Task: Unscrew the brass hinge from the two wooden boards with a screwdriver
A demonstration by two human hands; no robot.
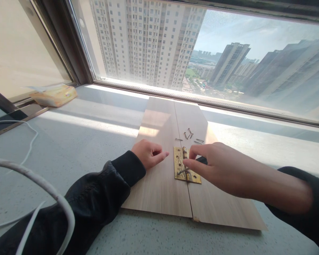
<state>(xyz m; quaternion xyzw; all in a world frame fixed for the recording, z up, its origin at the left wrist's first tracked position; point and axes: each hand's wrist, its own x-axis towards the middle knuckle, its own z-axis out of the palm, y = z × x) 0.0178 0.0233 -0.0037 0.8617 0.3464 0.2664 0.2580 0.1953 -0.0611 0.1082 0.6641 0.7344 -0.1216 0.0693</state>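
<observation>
A brass-coloured hinge (179,159) lies across the seam between the left wooden board (156,191) and the right wooden board (225,212). My right hand (215,163) is closed around a screwdriver (185,170), its dark handle partly hidden by the fingers. The thin shaft slants down to the lower left hole of the hinge, where its tip meets what looks like a screw head (178,173). Loosely curled, my left hand (150,154) rests on the left board, thumb and index finger towards the hinge; I see nothing in it.
Several loose screws (187,135) lie on the boards just beyond the hinge. White cables (55,198) loop across the left foreground. A yellow soft pack (53,95) and a dark flat device (13,120) lie at the left. A window frame (159,94) borders the speckled sill (95,117).
</observation>
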